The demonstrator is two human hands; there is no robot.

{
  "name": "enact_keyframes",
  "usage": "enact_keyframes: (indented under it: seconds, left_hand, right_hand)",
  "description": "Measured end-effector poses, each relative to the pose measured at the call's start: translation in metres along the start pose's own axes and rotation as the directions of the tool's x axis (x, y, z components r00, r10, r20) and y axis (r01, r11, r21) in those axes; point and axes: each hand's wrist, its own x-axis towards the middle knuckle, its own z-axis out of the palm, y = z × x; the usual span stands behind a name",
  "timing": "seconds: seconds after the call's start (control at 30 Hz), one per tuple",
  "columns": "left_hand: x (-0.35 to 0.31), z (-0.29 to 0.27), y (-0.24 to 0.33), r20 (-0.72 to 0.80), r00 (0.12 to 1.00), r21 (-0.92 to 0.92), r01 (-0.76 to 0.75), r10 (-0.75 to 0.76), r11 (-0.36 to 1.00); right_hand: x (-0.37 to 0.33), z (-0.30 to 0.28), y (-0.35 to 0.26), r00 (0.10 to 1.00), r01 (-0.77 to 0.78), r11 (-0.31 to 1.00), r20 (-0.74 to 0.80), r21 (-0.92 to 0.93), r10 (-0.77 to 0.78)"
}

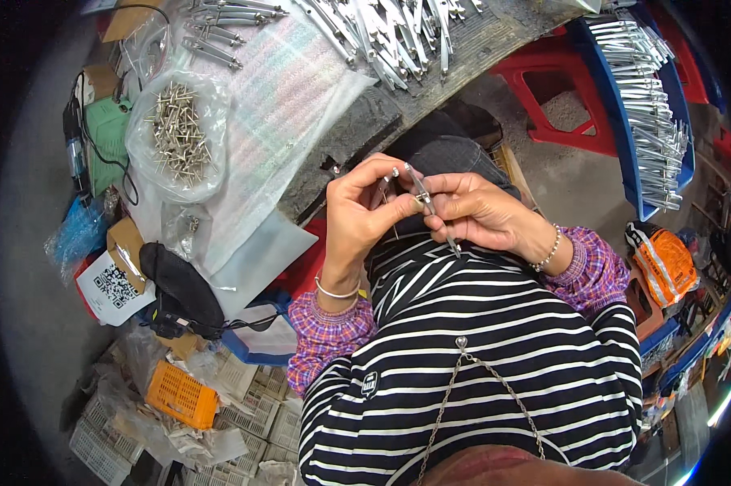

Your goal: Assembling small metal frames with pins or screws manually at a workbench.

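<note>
In front of my striped shirt, my left hand (361, 201) and my right hand (485, 212) meet with fingers closed. Between them is a slim silvery metal bar (420, 186), tilted, its lower end showing below my right fingers. My left thumb presses at its middle, where a small brass-coloured spot shows. A second thin metal piece (384, 189) is pinched in my left fingers; whether it joins the bar I cannot tell. To the left, a clear plastic bag (220, 154) holds many small metal pins (179, 138).
Loose metal bars (398, 40) lie piled on the worn workbench (361, 121), beside a foam sheet (260, 105). A blue bin (629, 174) of similar bars stands at right by a red stool (556, 121). An orange basket (181, 394) sits at lower left.
</note>
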Motion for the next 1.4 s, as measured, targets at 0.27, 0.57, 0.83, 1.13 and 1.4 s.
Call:
enact_keyframes:
  seconds: [0.27,0.57,0.83,1.13,1.4]
  left_hand:
    - [-0.001,0.001,0.005,0.063,0.997,0.068,-0.044,0.039,0.997]
    - [-0.002,-0.002,-0.003,-0.048,0.993,0.192,-0.098,0.109,0.977]
    - [-0.003,-0.002,0.004,-0.058,0.985,0.148,-0.151,0.161,0.977]
    - [-0.006,0.013,0.012,-0.131,0.976,-0.067,-0.186,0.176,0.98]
    - [-0.006,0.02,0.015,0.034,0.895,0.495,-0.402,0.446,0.77]
  right_hand:
    - [-0.004,0.003,-0.007,0.991,0.105,0.931,-0.046,-0.349,-0.129]
    - [0.002,-0.001,-0.007,0.992,0.127,0.919,0.051,-0.373,-0.116]
    - [0.005,-0.005,-0.008,0.988,0.084,0.984,0.145,-0.158,-0.061]
    - [0.007,-0.004,-0.005,0.982,0.114,0.982,0.169,-0.15,-0.088]
    - [0.004,-0.004,-0.005,0.981,0.159,0.984,0.128,-0.076,-0.148]
